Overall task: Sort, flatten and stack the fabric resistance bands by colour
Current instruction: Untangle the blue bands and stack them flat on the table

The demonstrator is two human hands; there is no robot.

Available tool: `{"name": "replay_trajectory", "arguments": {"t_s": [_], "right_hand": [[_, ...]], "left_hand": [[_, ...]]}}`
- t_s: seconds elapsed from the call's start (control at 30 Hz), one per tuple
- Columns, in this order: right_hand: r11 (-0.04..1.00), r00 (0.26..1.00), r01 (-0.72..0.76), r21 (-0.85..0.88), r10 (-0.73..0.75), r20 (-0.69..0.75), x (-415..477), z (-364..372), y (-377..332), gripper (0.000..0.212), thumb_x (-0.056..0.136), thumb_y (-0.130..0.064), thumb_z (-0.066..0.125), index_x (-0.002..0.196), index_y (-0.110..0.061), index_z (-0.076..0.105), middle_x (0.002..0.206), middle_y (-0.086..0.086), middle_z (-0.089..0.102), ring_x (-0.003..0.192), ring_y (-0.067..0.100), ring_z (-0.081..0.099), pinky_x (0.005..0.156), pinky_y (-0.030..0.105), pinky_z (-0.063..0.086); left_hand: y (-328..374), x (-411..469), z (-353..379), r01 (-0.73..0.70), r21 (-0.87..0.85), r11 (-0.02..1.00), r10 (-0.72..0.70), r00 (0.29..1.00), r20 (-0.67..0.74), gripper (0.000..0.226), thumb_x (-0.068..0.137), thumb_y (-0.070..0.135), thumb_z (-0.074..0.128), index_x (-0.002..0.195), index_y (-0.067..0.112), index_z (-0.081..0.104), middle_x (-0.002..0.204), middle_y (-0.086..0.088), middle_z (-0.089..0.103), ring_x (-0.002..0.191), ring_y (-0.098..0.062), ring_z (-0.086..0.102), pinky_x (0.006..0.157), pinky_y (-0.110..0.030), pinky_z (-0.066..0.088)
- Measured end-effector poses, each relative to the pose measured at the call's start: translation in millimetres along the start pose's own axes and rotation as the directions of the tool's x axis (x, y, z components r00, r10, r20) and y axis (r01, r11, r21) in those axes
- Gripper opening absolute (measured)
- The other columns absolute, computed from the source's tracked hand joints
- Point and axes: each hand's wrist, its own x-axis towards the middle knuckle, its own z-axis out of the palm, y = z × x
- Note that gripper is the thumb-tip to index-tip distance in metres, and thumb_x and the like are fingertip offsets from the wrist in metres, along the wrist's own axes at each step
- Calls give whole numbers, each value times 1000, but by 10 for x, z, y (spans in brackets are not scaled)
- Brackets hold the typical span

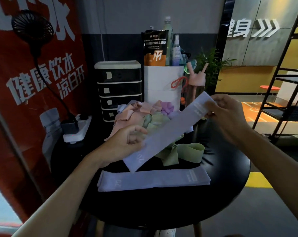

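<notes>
Two hands hold one lavender band (170, 132) taut between them. The left hand (127, 142) pinches it near its lower end and the right hand (225, 108) pinches the labelled upper end, so it hangs slanted and flat in the air, probably to smooth it before it joins the lavender stack (153, 180) lying flat just below. Behind it, a loose green band (184, 153) and a tangled heap of pink, purple and pale green bands (141, 113) lie unsorted. The round black table (230, 177) also carries a small drawer unit (119, 88), a white paper bag (162, 86) holding bottles, and a power strip (76, 129). A red poster (33, 74) stands at the left.
</notes>
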Motion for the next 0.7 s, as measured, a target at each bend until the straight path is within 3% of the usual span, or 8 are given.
{"name": "replay_trajectory", "arguments": {"t_s": [0.13,0.23,0.3,0.43,0.57,0.7], "right_hand": [[997,998,-41,65,37,52,-234,-104,96,20,92,6,56,97,-14,57,83,8,65,63,8,63,58,20,54],[999,996,-23,-31,26,87,-390,-183,224,26,92,7,54,94,-19,57,84,9,66,64,14,63,59,27,53],[995,993,6,-102,5,114,-527,-223,317,25,93,8,54,89,-16,61,82,4,67,64,12,64,59,23,52],[974,994,22,-226,4,113,-821,-256,592,33,94,7,53,83,-21,66,72,-9,69,59,1,62,57,10,48],[935,987,77,-346,-22,162,-1063,-293,795,35,92,3,57,84,-30,66,89,-16,71,80,-5,63,68,6,47],[870,977,128,-475,-29,210,-1220,-337,937,33,92,-4,60,86,-36,64,95,-5,70,86,9,63,72,7,45]], "left_hand": [[-89,-256,-91,39,26,999,-40,999,34,25,94,12,66,117,19,59,93,-7,73,82,-13,64,77,-25,49],[-167,-403,-132,31,39,999,-27,996,-81,4,95,14,64,94,12,60,72,1,62,69,-12,52,68,-26,42],[-232,-492,-155,33,8,999,-32,988,-150,13,94,12,65,85,11,56,65,3,57,65,-10,47,64,-25,38],[-341,-652,-184,36,-71,997,-51,972,-231,23,88,6,73,76,19,59,81,-8,67,77,-16,59,71,-33,46],[-445,-714,-198,23,-51,998,-41,915,-401,22,88,1,70,77,15,58,77,-8,66,75,-17,58,70,-34,46],[-567,-734,-198,79,55,995,-45,883,-468,17,85,4,74,82,11,59,76,-22,63,68,-16,57,64,-32,45]]}}
